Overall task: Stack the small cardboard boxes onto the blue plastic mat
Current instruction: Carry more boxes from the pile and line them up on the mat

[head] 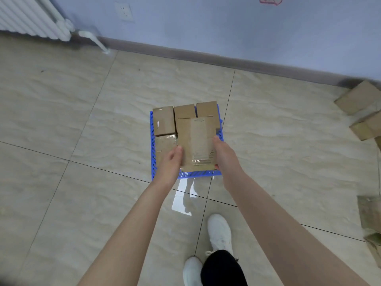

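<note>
You held one cardboard box (pixel 195 141) over the blue mat (pixel 195 174). Your left hand (pixel 172 162) and right hand (pixel 224 155) gripped its two sides. Four other boxes (pixel 164 120) lay on the mat.

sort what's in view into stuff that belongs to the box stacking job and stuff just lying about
Part of the job:
- held box, gripped by left hand and right hand
- boxes on the mat
- blue mat
- loose boxes on the floor at right, probably still to stack

Just there:
- radiator
- wall socket
- red-edged notice on the wall
</note>
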